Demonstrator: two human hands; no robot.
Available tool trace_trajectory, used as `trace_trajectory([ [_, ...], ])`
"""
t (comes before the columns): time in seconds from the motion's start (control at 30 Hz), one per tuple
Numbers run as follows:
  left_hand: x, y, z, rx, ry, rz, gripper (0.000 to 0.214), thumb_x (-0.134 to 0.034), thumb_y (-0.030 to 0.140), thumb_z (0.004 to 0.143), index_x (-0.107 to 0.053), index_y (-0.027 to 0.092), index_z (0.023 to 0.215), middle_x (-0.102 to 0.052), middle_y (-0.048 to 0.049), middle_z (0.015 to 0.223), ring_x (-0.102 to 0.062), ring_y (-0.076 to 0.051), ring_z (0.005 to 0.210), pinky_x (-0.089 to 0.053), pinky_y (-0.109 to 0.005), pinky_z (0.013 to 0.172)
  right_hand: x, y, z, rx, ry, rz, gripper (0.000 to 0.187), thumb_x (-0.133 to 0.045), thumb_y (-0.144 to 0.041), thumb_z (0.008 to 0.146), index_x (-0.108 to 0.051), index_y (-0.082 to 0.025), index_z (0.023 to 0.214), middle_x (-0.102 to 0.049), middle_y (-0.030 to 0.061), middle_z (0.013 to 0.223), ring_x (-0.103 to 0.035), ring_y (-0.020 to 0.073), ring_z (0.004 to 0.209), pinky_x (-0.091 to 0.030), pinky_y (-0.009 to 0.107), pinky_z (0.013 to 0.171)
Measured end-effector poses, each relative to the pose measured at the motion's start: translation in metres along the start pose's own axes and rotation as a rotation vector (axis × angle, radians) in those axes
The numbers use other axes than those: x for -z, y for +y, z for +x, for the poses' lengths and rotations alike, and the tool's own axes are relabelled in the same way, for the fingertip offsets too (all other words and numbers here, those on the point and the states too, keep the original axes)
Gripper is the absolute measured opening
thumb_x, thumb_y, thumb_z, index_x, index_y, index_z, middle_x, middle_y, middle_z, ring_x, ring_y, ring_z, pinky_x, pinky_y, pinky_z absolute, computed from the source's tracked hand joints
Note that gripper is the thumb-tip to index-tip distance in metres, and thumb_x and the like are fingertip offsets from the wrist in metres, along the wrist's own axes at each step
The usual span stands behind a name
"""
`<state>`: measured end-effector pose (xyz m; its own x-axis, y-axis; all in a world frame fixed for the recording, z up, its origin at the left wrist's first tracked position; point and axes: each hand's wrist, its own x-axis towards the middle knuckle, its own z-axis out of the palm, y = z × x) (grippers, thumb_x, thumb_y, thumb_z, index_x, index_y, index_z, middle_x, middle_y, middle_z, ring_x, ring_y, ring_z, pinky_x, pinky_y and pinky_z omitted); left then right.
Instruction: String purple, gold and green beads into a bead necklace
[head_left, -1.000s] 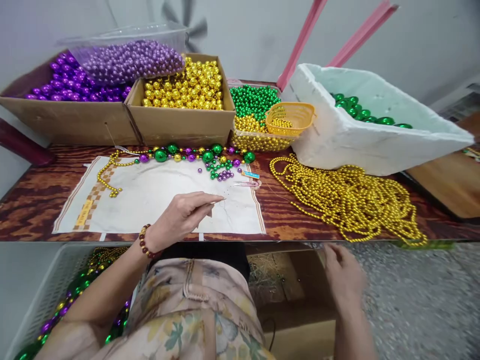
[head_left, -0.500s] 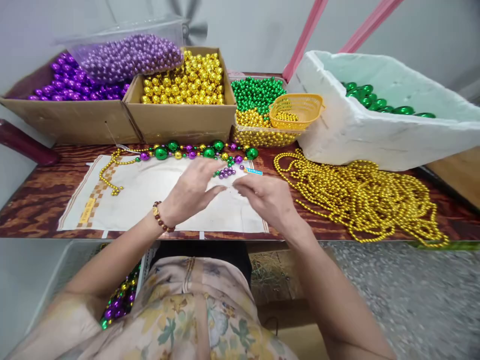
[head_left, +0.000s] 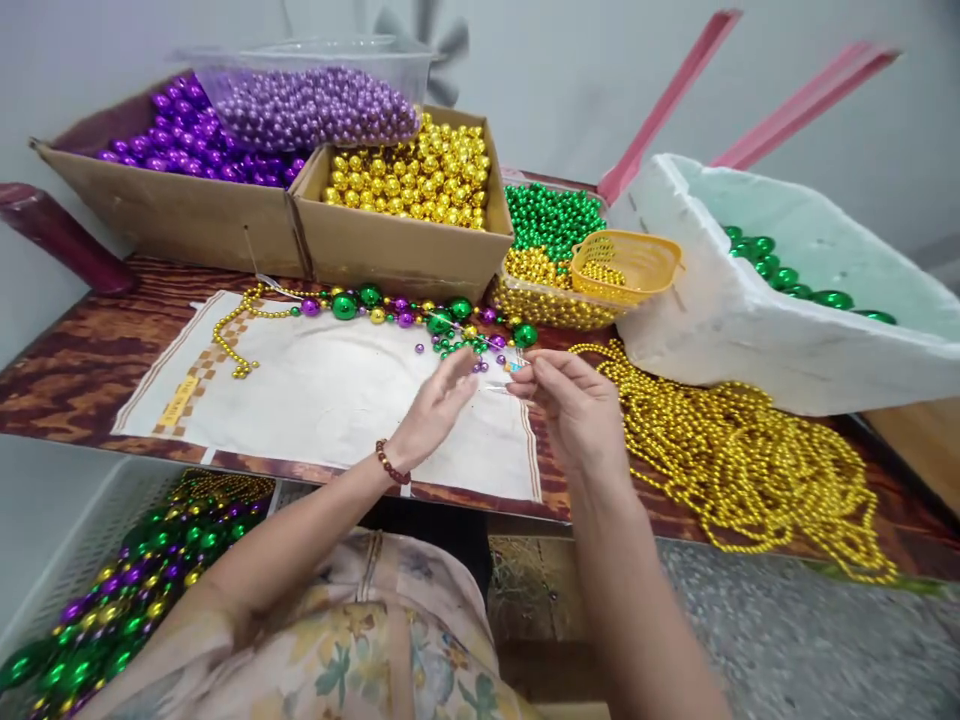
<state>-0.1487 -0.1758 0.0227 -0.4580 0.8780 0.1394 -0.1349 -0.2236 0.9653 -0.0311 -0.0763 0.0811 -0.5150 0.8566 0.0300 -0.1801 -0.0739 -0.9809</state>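
Observation:
My right hand is closed in a pinch on a thin pale needle-like strand, which runs left over the loose beads. A second pale pointed sliver shows by its lower fingers; I cannot tell what it is. My left hand is open, fingers stretched, beside small green beads and purple beads on the white towel. Just left of the right fingertips is a small blue label, partly covered. Along the towel's far edge lies a string of green, purple and gold beads.
Behind stand cardboard boxes of purple beads and gold beads, a bead tub with a yellow basket, and a white foam box. Gold bead strands cover the right. A basket of finished-looking strands sits lower left.
The camera view has turned and tilted. My right hand has risen a little and now pinches the thin strand; my left hand has moved away from it, and small beads lie spread differently.

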Motion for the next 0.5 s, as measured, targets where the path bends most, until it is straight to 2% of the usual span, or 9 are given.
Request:
trace_trajectory([
  [0.07,-0.003,-0.002,0.003,0.037,-0.154,-0.119,0.042,-0.061,0.040,0.093,-0.056,0.019,0.129,-0.061,-0.0131,0.133,-0.056,-0.024,0.127,-0.041,-0.044,0.111,-0.004,0.010,0.001,-0.080,-0.006,0.142,0.026,-0.084,-0.032,0.068,-0.072,-0.019,0.086,-0.074,-0.0009,0.074,-0.069,0.0091,0.059,-0.055,0.017,0.053],
  [0.2,-0.008,-0.007,0.009,0.105,-0.165,-0.274,0.033,-0.076,0.037,0.079,-0.068,0.014,0.101,-0.072,-0.0081,0.103,-0.068,-0.019,0.096,-0.052,-0.039,0.096,-0.005,0.024,0.004,-0.170,-0.042,0.272,0.030,-0.086,-0.029,0.065,-0.072,-0.023,0.092,-0.077,-0.0012,0.088,-0.070,0.0088,0.064,-0.050,0.013,0.045],
  [0.3,-0.004,-0.006,0.012,0.281,-0.206,-0.371,0.030,-0.080,0.035,0.073,-0.066,0.011,0.085,-0.070,-0.0048,0.086,-0.068,-0.014,0.078,-0.055,-0.036,0.085,0.003,0.026,0.009,-0.181,-0.062,0.288,0.029,-0.083,-0.032,0.071,-0.070,-0.024,0.096,-0.076,-0.0036,0.088,-0.071,0.0073,0.068,-0.050,0.012,0.047],
  [0.4,0.006,-0.003,0.013,0.448,-0.266,-0.563,0.029,-0.079,0.033,0.075,-0.060,0.012,0.084,-0.061,0.0008,0.072,-0.067,-0.012,0.068,-0.057,-0.030,0.073,0.011,0.024,0.014,-0.182,-0.034,0.329,0.027,-0.082,-0.036,0.072,-0.067,-0.023,0.091,-0.072,-0.0068,0.077,-0.067,0.0044,0.059,-0.046,0.010,0.044],
  [0.43,0.011,-0.003,0.013,0.492,-0.273,-0.621,0.029,-0.079,0.032,0.076,-0.059,0.013,0.085,-0.058,0.0022,0.071,-0.066,-0.010,0.065,-0.055,-0.024,0.064,0.012,0.023,0.015,-0.193,-0.018,0.342,0.028,-0.083,-0.036,0.071,-0.065,-0.022,0.089,-0.070,-0.0072,0.074,-0.065,0.0041,0.056,-0.045,0.010,0.043],
  [0.5,0.018,-0.003,0.012,0.552,-0.278,-0.682,0.027,-0.077,0.030,0.077,-0.057,0.015,0.087,-0.057,0.0022,0.076,-0.060,-0.006,0.056,-0.040,-0.014,0.043,0.013,0.019,0.017,-0.205,0.018,0.335,0.032,-0.084,-0.038,0.069,-0.063,-0.021,0.086,-0.069,-0.0069,0.070,-0.062,0.0048,0.052,-0.047,0.013,0.046],
])
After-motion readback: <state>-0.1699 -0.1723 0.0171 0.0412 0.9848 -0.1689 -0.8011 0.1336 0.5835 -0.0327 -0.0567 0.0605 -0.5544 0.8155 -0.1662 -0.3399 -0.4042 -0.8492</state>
